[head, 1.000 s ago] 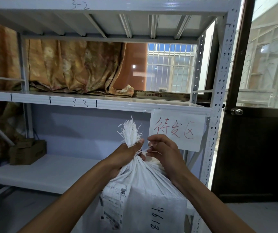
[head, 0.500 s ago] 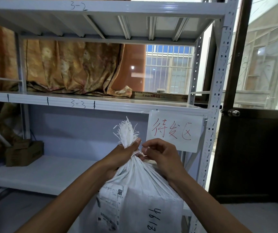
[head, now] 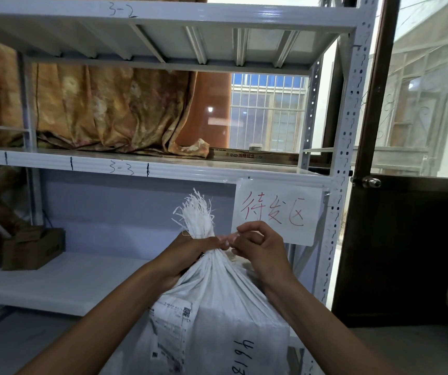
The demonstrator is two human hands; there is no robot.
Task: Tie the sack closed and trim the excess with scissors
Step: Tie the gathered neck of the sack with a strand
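A white woven sack (head: pixel 217 315) stands in front of me, with a shipping label and black handwritten digits on its side. Its mouth is gathered into a neck, and a frayed white tuft (head: pixel 198 215) sticks up above it. My left hand (head: pixel 190 253) is clenched around the neck from the left. My right hand (head: pixel 258 247) sits just right of the neck, thumb and forefinger pinched on a thin tie that is barely visible. No scissors are in view.
A white metal shelving rack (head: pixel 344 163) stands right behind the sack, with a paper sign (head: pixel 277 212) in red writing taped to it. A cardboard box (head: pixel 32 247) sits on the low shelf at left. A dark door (head: pixel 407 247) is at right.
My right hand has opened slightly and lifted, its fingertips now pinching at the neck beside the left thumb. The left hand keeps its grip on the neck. The camera view shifted a little.
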